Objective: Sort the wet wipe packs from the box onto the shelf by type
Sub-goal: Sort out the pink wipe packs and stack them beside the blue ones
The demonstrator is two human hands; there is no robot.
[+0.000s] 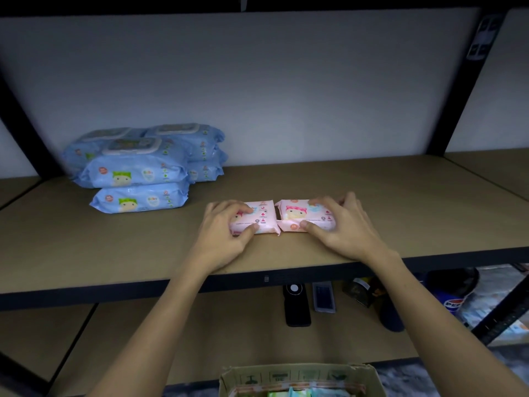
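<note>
Two small pink wet wipe packs lie side by side on the brown shelf board [372, 207], near its front edge. My left hand [229, 236] grips the left pink pack [264, 217], fingers on top and thumb at its front. My right hand [343, 224] grips the right pink pack [297, 214] the same way. Several large blue wipe packs [137, 173] are stacked at the back left of the same shelf. The cardboard box [300, 379] sits at the bottom of the view, with green and blue packs showing inside.
The lower shelf holds a black phone-like device [296, 305], a small grey case [323, 298], a dark jar [359, 290] and a dark cylinder [390, 313]. Black frame posts [458, 90] rise at both sides. A Pepsi bottle [455, 293] stands at the right.
</note>
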